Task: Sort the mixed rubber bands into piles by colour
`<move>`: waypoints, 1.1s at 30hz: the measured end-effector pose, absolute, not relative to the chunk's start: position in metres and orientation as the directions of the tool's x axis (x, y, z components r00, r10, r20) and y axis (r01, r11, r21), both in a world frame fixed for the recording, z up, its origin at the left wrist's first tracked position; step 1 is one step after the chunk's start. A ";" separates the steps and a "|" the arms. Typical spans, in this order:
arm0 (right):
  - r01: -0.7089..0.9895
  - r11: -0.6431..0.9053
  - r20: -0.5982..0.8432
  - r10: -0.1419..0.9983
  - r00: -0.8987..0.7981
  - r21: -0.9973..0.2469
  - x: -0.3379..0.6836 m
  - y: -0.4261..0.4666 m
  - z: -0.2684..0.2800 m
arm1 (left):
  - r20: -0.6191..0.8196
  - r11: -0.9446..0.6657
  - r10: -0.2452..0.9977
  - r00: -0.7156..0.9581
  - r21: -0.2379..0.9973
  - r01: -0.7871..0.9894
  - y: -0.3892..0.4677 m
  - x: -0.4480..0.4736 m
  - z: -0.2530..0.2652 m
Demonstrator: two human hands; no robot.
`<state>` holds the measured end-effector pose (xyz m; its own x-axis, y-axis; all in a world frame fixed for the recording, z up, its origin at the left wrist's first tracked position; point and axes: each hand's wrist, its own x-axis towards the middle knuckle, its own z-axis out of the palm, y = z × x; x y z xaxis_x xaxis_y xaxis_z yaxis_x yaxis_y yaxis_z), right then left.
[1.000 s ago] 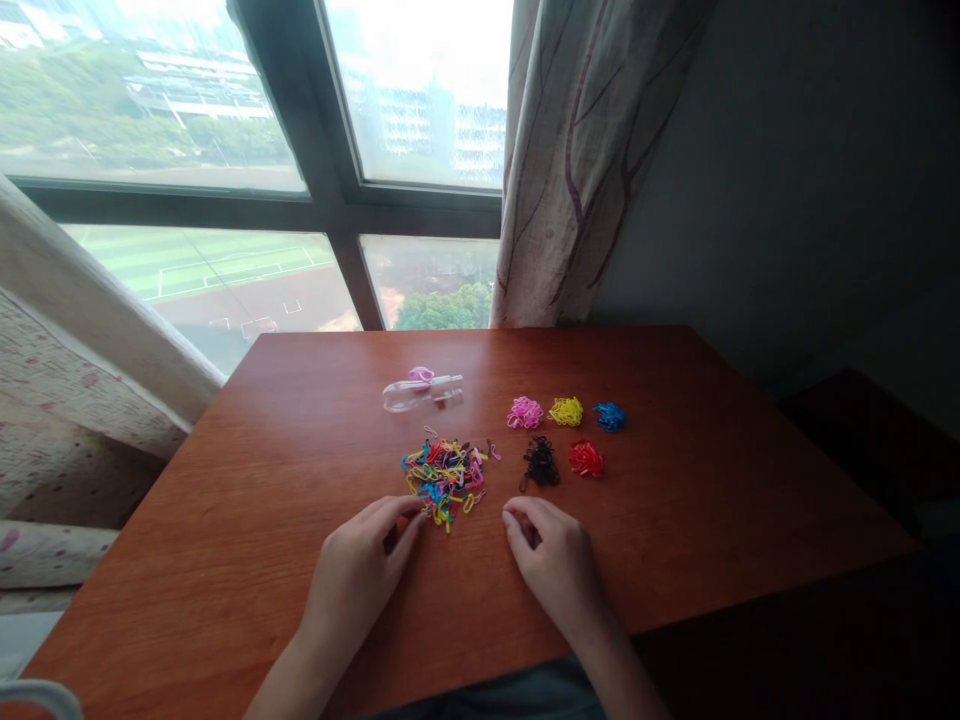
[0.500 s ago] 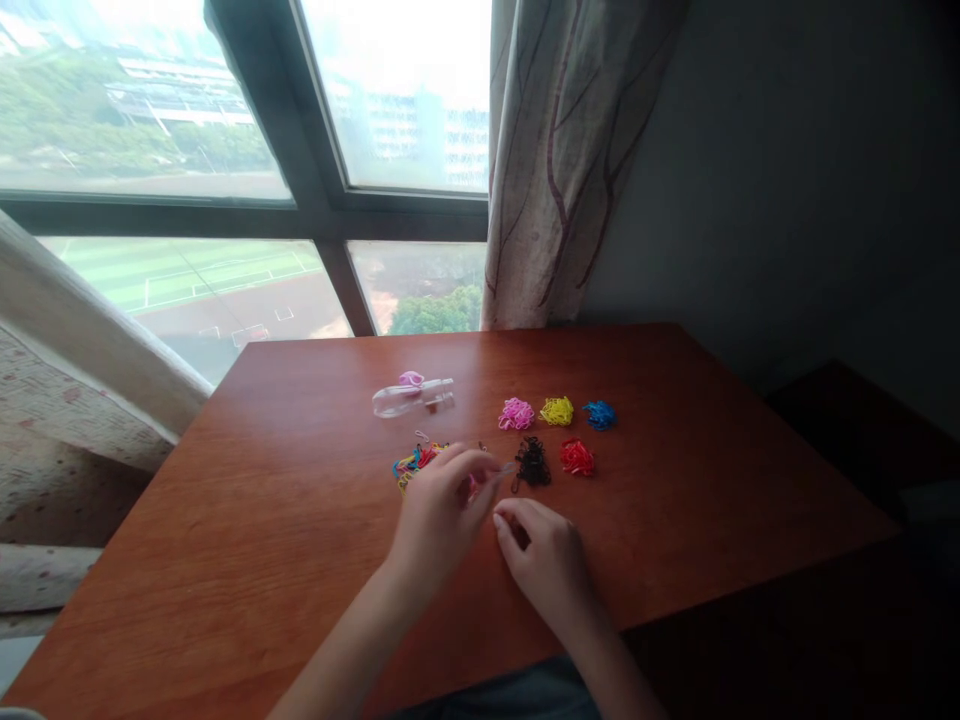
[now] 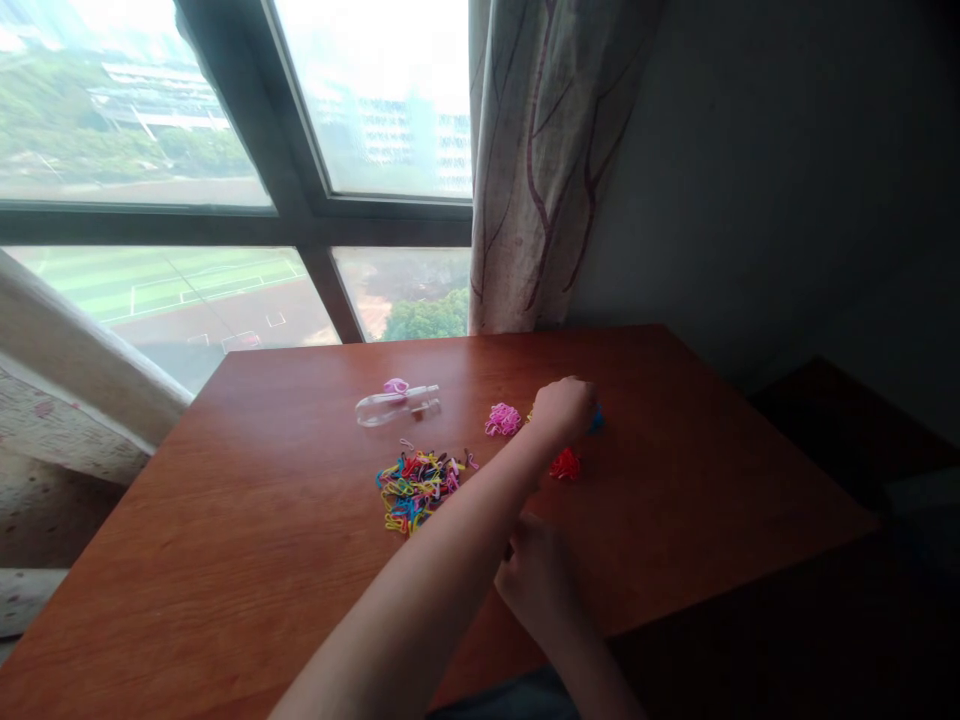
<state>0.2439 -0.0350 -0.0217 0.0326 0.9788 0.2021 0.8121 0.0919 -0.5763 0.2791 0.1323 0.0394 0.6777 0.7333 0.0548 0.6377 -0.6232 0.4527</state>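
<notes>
- Your left hand (image 3: 566,408) is at the far side of the table (image 3: 247,520), in front of the blue pile (image 3: 597,419) and partly covering it.
- Its fingertips are turned away from view, so I cannot tell how wide your grip is or whether it holds a clip.
- The yellow pile (image 3: 530,414) is just beside that hand, with only a sliver showing at its left edge.
- Your left forearm crosses over your right hand (image 3: 541,570), which is low and near the front edge; its fingertips are partly hidden and blurred, so I cannot tell its grip either.
- The mixed pile (image 3: 416,485) of small coloured clips lies left of your forearm, which hides its lower right side.
- Beyond the forearm, you have the pink pile (image 3: 503,420) left of your left hand and the red pile (image 3: 565,464) nearer you, below it.
- One pale clip (image 3: 406,444) lies just beyond the mixed pile.
- The clear container (image 3: 382,408) lies farther back, with a pink part (image 3: 396,385) on its far side.
</notes>
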 end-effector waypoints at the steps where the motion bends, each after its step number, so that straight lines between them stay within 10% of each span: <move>1: 0.810 0.089 0.197 0.980 0.033 -0.580 0.244 -0.035 -0.021 | 0.045 -0.621 0.733 0.679 0.452 0.640 0.133 0.281 0.038; 17: 0.706 0.177 0.237 0.971 -0.013 -0.686 0.245 -0.037 -0.020 | 0.278 -0.464 0.885 0.373 0.592 0.659 0.059 0.105 0.050; 33: 0.737 0.189 0.265 0.964 -0.015 -0.649 0.247 -0.038 -0.022 | 0.165 -0.230 0.973 0.162 0.621 0.749 -0.006 0.008 -0.001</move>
<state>0.2465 -0.0382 -0.0223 -0.0150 0.9643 0.2645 0.7371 0.1895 -0.6486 0.0082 -0.0057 -0.0006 0.1622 0.9729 0.1650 0.7489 -0.2303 0.6213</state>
